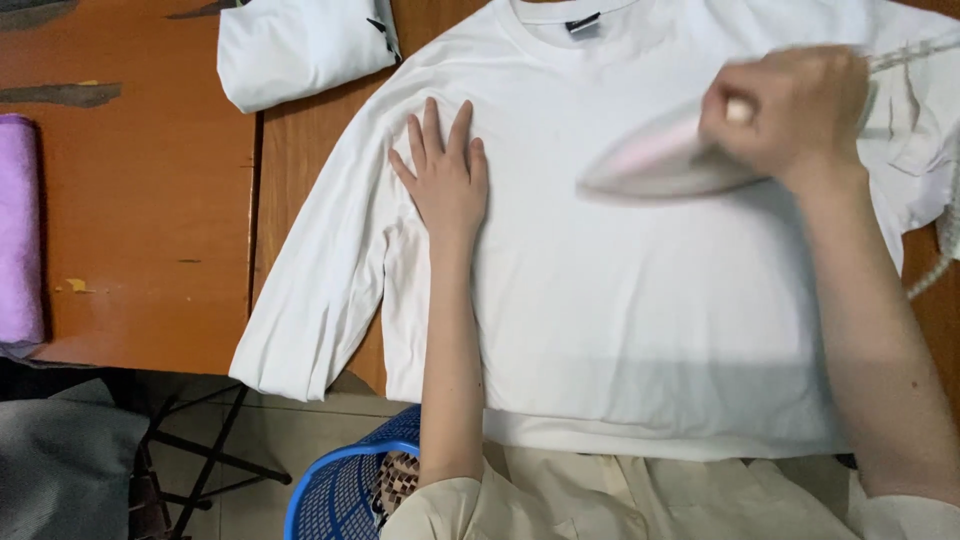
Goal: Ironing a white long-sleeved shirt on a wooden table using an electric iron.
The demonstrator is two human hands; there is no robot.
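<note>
Left hand (448,175) flat on shirt (620,300), right hand (790,110) seemingly gripping iron (660,160)

Worn orange-brown wooden table (150,230) w/ scuffed grey patches of missing finish — a dark seam runs top to bottom betw. two boards. Pale tiled floor (260,450) shows below its front edge. Black metal folding frame (190,455) stands on the tiles, nr a round blue plastic mesh basket (335,485). Grey fabric heap (60,460) at lower left — light even, soft.
</note>
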